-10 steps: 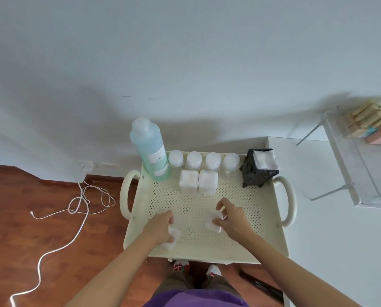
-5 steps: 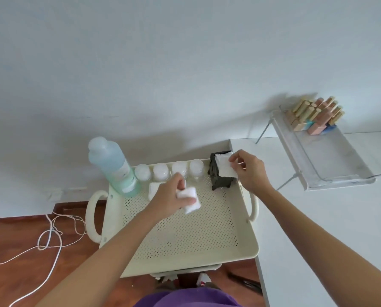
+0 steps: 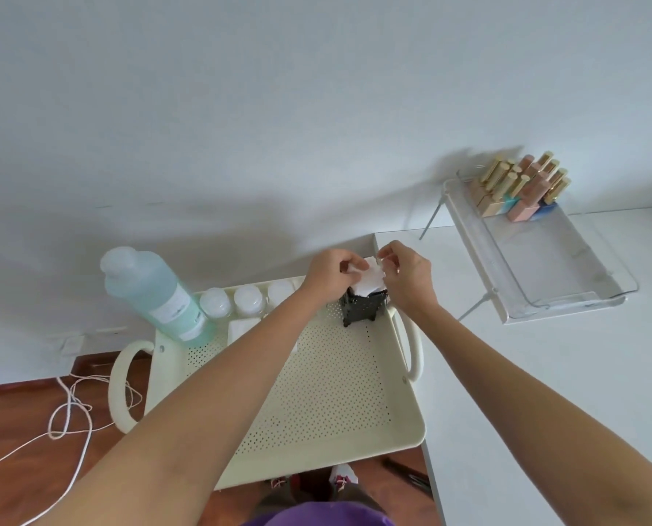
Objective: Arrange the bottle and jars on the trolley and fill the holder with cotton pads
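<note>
A cream perforated trolley tray carries a tall bottle of pale green liquid at its back left. Small white-capped jars stand in a row behind a white square jar; my left forearm hides others. At the back right corner stands a black mesh holder with white cotton pads sticking out of its top. My left hand and my right hand meet over the holder, both pinching the pads from either side.
A white table adjoins the trolley on the right, with a clear shelf tray holding several gold-capped nail polish bottles. A white cable loops on the wooden floor at the left. The wall is close behind.
My left hand carried its cotton pad from mid-tray up to the holder and joined my right hand there. The view shifted slightly left and down.
</note>
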`<state>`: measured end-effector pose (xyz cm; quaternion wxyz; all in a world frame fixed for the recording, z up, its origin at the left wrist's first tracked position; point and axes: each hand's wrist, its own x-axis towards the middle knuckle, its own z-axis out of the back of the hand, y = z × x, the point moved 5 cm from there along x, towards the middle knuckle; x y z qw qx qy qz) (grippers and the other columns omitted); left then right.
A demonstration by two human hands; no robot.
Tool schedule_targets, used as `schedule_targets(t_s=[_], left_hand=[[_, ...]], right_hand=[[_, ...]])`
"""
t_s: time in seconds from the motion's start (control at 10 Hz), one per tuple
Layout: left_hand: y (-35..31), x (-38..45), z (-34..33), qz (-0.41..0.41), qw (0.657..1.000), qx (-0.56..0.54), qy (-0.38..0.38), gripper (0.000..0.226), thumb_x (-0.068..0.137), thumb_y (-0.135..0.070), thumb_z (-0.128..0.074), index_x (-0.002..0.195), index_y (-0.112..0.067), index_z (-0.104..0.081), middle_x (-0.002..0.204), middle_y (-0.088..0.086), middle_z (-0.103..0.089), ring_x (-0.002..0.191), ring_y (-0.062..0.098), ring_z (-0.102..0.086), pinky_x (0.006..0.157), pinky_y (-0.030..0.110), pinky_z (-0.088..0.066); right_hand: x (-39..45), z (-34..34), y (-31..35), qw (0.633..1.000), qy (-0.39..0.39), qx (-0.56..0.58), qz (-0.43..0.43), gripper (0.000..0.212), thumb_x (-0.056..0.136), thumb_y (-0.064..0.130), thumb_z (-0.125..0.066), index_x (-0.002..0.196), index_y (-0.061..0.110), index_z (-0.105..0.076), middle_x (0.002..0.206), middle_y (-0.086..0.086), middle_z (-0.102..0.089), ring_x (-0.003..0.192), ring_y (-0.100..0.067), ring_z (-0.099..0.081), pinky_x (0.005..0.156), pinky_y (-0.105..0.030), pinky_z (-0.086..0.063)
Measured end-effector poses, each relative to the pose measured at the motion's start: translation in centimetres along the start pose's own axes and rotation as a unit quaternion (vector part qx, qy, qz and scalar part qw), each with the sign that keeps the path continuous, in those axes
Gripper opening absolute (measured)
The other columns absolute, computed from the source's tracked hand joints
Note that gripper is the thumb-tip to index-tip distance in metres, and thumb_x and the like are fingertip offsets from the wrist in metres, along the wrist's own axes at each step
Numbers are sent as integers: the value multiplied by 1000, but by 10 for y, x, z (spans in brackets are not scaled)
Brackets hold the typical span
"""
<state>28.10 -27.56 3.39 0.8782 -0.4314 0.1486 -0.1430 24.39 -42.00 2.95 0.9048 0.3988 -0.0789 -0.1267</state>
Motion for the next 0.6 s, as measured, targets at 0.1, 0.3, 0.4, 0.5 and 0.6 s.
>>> schedule_targets(t_s=[0.1,0.3,0.4,0.5,0.6], left_hand=[[3,5,-9,-18,997,71,-15,22,79,-3,-70,97,-16,-72,95,2,-63,84,15,-52,76,24,-40],[9,12,-15,-21,980,188,-71,19,77,-18,-75,96,-20,-72,103,7,-51,102,24,-47,77,34,-47],[7,13,-18,-5,969,236,-77,17,80,-20,-72,97,-22,-73,106,6,-53,103,24,-48,78,31,-43],[6,12,-17,0,970,230,-81,21,82,-19,-68,102,-21,-72,107,7,-53,103,25,-49,80,33,-45],[9,-3,-10,-39,978,153,-137,25,83,-16,-65,107,-17,-70,102,8,-53,99,24,-50,81,35,-48]], right_hand=[[-6,-1,-6,999,33,-23,14,21,93,11,-53,105,15,-69,99,-13,-63,94,-26,-57,77,-24,-39],[-8,-12,-11,991,88,-102,9,26,92,20,-58,115,21,-69,118,-10,-53,115,-27,-45,91,-28,-37],[-5,-17,-7,988,81,-134,14,26,93,19,-54,114,22,-70,118,-10,-54,114,-29,-44,90,-32,-43],[-3,-21,-1,980,94,-173,18,28,94,18,-51,115,21,-69,120,-12,-54,113,-31,-44,94,-37,-45],[-8,-18,2,982,35,-182,31,26,94,18,-51,114,17,-67,125,-14,-52,113,-34,-45,95,-41,-42]])
